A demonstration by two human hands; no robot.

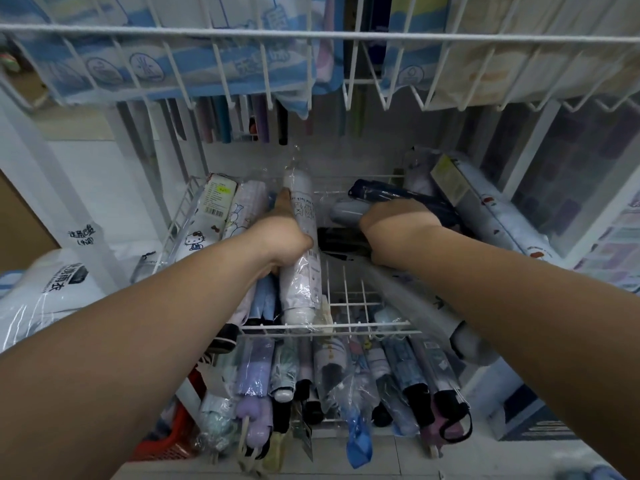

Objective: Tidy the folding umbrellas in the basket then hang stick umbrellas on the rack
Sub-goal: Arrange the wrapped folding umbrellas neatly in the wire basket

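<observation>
Gripping white sleeved umbrella [298, 268] with left hand [282, 237], lengthwise mid wire basket [363, 328] | right hand [398, 226] curled round grey umbrella [344, 212] at far side, beside navy umbrella [391, 194]

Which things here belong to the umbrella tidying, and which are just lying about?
In the job: left hand gripping white folding umbrella in clear plastic sleeve; right hand on grey-blue folding umbrella; white wire basket; dark navy folding umbrella.
Lying about: red plastic crate; white printed plastic packs, left; blue-and-white packs on upper wire shelf.
</observation>
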